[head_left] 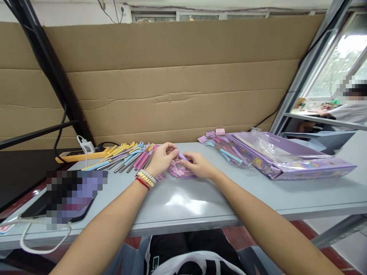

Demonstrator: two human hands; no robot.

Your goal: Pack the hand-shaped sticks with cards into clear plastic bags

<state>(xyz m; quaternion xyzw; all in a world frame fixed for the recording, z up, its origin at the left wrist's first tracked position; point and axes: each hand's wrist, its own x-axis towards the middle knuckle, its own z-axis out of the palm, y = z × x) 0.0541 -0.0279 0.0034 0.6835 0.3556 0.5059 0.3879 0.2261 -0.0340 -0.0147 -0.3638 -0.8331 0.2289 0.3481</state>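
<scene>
Left hand [162, 159]: curled nearly closed, pinching the purple stick [182, 156]!
Right hand [198, 165]: fingers closed on it too.
Purple stick: mid-frame, near pink cards [181, 172].
Coloured sticks [142, 160]: fanned out, left of centre.

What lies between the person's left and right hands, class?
In the head view: a purple stick, bridging left hand and right hand, with pink printed pieces beneath.
</scene>
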